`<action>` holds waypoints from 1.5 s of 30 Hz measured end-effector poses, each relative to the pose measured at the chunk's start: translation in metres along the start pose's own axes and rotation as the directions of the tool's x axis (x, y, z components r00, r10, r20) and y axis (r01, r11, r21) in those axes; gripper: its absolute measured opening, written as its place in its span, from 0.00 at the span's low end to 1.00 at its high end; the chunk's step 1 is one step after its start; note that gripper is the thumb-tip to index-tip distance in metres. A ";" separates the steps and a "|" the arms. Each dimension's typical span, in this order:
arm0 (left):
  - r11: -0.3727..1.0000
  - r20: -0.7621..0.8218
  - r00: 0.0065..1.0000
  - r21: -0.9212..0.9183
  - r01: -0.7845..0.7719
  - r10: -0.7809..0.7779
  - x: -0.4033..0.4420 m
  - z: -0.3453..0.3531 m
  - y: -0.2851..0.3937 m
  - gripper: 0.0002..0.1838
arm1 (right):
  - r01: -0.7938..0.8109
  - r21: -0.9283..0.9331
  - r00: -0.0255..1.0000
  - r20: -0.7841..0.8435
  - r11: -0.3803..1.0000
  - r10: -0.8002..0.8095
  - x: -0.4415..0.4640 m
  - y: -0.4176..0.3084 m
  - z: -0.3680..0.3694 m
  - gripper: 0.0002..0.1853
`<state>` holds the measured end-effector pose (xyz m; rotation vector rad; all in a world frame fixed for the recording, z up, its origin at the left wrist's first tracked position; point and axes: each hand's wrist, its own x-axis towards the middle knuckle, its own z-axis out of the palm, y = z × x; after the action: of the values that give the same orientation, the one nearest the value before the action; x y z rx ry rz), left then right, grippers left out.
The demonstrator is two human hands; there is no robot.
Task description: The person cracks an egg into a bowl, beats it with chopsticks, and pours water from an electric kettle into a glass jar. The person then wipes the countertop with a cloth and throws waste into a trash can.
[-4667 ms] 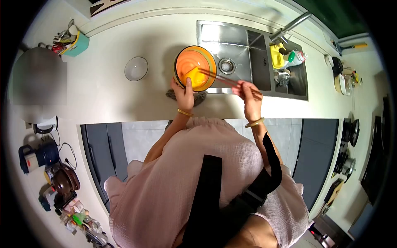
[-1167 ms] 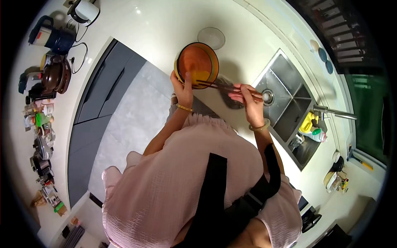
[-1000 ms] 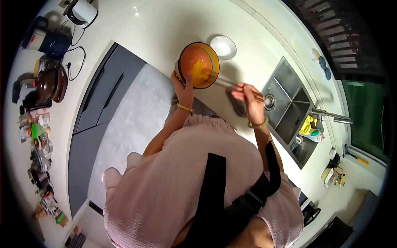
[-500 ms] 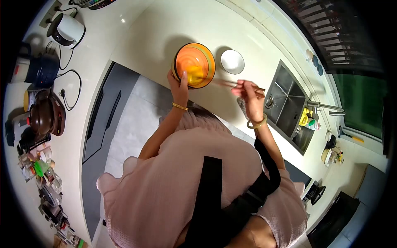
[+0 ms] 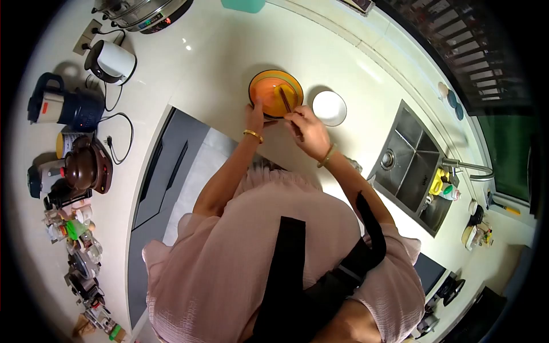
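Note:
An orange bowl (image 5: 263, 90) with a dark rim is tilted above the white counter (image 5: 217, 63). Yellow liquid, looking like beaten egg (image 5: 277, 103), lies on its right side. My left hand (image 5: 255, 117) grips the bowl's near left edge, thumb at the rim and fingers underneath. Chopsticks (image 5: 285, 98) are pinched in my right hand (image 5: 309, 132); their tips dip into the yellow liquid. A small white bowl (image 5: 330, 108) stands just right of the orange one.
To the right is a steel sink (image 5: 407, 154) with a faucet (image 5: 466, 166). A kettle (image 5: 112, 62), a dark blue jug appliance (image 5: 80, 106) and a brown pot (image 5: 82, 168) line the left side, with a loose cord (image 5: 131, 128). A steamer (image 5: 148, 17) stands at the far left corner.
My right hand has moved left, bringing the chopsticks from beside the orange bowl into it. My left hand still holds the bowl. The camera view has shifted.

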<state>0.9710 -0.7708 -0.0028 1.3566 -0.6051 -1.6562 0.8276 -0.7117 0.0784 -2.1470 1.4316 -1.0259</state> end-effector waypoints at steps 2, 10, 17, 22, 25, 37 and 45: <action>0.998 -0.027 0.998 0.006 0.064 -0.064 0.016 0.005 0.000 0.26 | 0.061 -0.099 0.996 0.068 0.993 -0.054 0.007 0.008 0.011 0.08; 0.974 0.009 0.975 0.031 0.224 -0.224 0.075 -0.007 0.005 0.32 | 0.070 -0.144 0.982 0.185 0.987 -0.042 0.039 0.029 0.050 0.11; 0.958 0.173 0.957 0.211 0.194 -0.232 0.111 -0.019 0.033 0.26 | 0.039 -0.276 0.996 0.093 0.960 -0.014 0.076 0.041 0.089 0.15; 0.919 0.496 0.775 0.172 0.355 -0.392 0.119 -0.040 0.054 0.28 | -0.050 -0.329 0.998 0.020 0.943 0.060 0.082 0.040 0.103 0.18; 0.856 0.573 0.639 0.286 0.431 -0.513 0.122 -0.057 0.063 0.30 | -0.095 -0.351 0.994 0.022 0.931 0.109 0.081 0.040 0.107 0.19; 0.900 0.446 0.784 0.274 0.339 -0.431 0.106 -0.100 0.052 0.23 | -0.238 -0.403 0.968 -0.031 0.883 0.247 0.078 0.030 0.100 0.19; 0.916 0.313 0.861 0.149 0.372 -0.401 0.062 -0.126 0.039 0.19 | -0.163 -0.491 0.986 -0.040 0.856 0.164 0.091 0.033 0.117 0.19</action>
<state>1.1017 -0.8228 -0.0390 1.3215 -0.6302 -2.2462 0.9133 -0.8180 0.0121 -2.2941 2.0103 -0.6362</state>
